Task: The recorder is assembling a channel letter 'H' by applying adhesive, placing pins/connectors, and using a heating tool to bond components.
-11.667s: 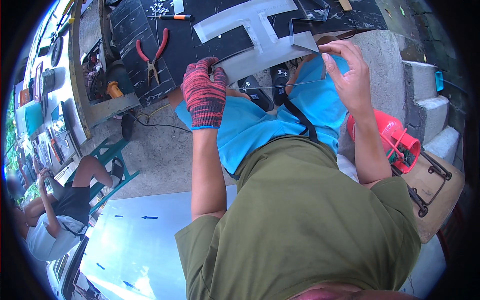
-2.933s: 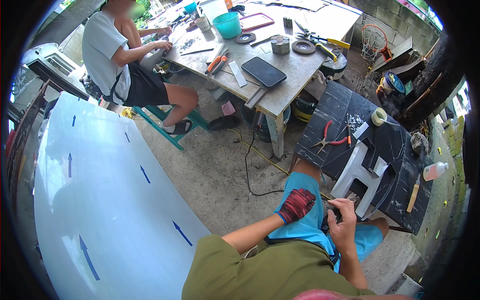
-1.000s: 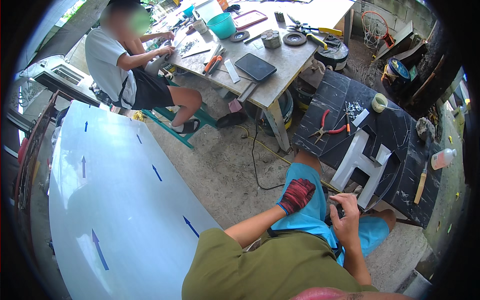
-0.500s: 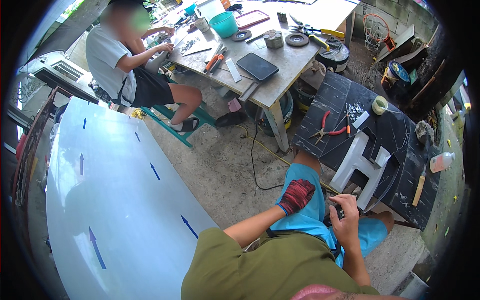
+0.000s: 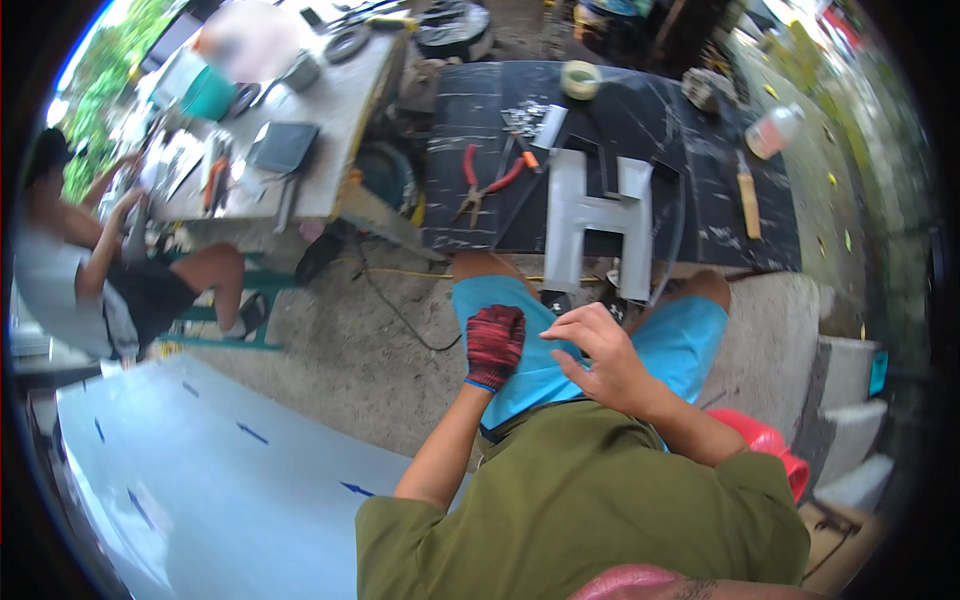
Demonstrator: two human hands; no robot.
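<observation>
My left hand [image 5: 495, 346], in a red and black knit glove, rests closed on my left thigh, and nothing shows sticking out of it. My bare right hand [image 5: 600, 352] hovers over my lap, its fingers curved and apart, holding nothing. Just ahead of both hands, a white H-shaped letter piece [image 5: 567, 215] lies over the near edge of a black marble-patterned table top [image 5: 715, 195]. A dark strip [image 5: 600, 165] bends round part of it. Left of the letter are red-handled pliers [image 5: 487, 184] with jaws apart, and an orange-tipped tool [image 5: 527, 160].
Small scraps [image 5: 522, 118], a tape roll [image 5: 580, 80], a clear bottle [image 5: 775, 130] and a wooden-handled tool [image 5: 748, 205] lie on the black top. A person [image 5: 100, 270] sits at a cluttered metal table [image 5: 325, 150]. A film-covered sheet [image 5: 230, 480] with blue arrows is at left.
My view has swung right and down, so the black table now sits straight ahead. My right hand has shifted toward the gloved hand, its fingers more spread. The left stays on my thigh.
</observation>
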